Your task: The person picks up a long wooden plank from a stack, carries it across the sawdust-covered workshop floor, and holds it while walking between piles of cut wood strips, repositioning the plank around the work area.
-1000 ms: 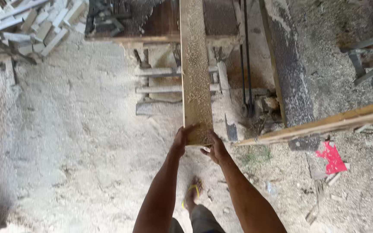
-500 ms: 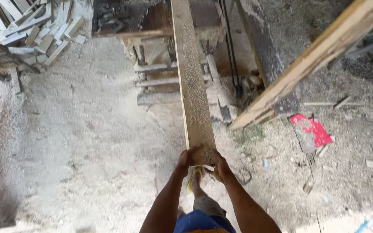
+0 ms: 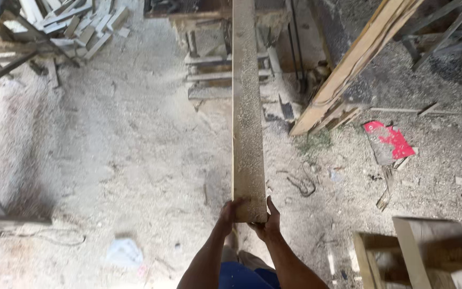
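A long wooden plank [image 3: 247, 107] dusted with sawdust runs from the top of the head view down to my hands. My left hand [image 3: 226, 213] grips the near end's left corner. My right hand [image 3: 266, 220] cups the same end from below and on the right. The plank's far end rests on a wooden bench [image 3: 209, 21] at the top of the picture. Below my forearms I see blue shorts.
Sawdust covers the floor. A stack of leaning boards [image 3: 348, 69] stands to the right, a red scrap [image 3: 389, 139] lies beyond it, a wooden frame [image 3: 418, 251] sits at lower right, and a heap of offcuts [image 3: 76, 24] lies at upper left.
I have stepped back and the plank has slid toward me off the bench. Both hands keep their hold on its near end. The leaning boards have shifted right in view.
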